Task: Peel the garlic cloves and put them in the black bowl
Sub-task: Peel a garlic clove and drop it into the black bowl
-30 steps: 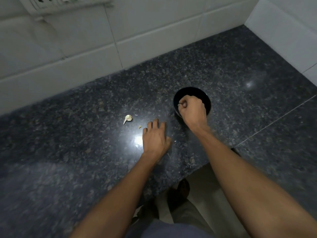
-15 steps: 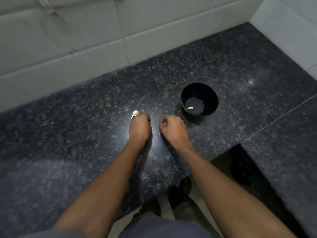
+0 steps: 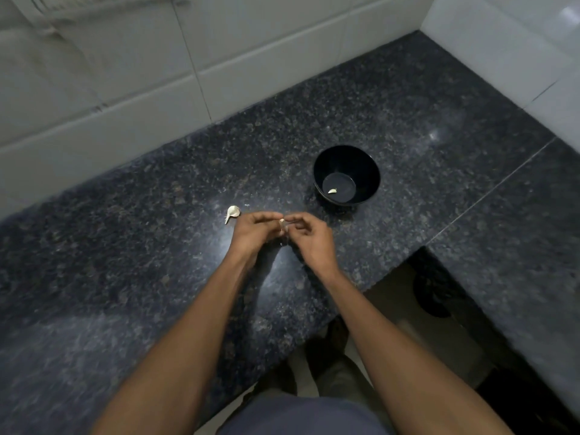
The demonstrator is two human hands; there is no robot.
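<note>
Over the granite desk [image 3: 408, 127], my left hand [image 3: 251, 232] and right hand [image 3: 309, 237] pinch a garlic clove [image 3: 282, 221] between the fingers, near the black bowl [image 3: 346, 174] holding one peeled clove [image 3: 332, 191]. It could slip as the skin tears. My fingertips hide most of it; another unpeeled clove [image 3: 232, 212] waits alongside.

A small pale garlic clove [image 3: 282, 221] is pinched between the fingertips of the left hand [image 3: 251, 235] and the right hand [image 3: 310, 238], raised above the counter; its skin state cannot be told. A second clove [image 3: 232, 212], cream-white with a tapered tail, is seen lying on the counter just left of the left hand. The black bowl [image 3: 346, 174] stands upright beyond the right hand. One pale clove [image 3: 332, 191] is seen on its floor.
</note>
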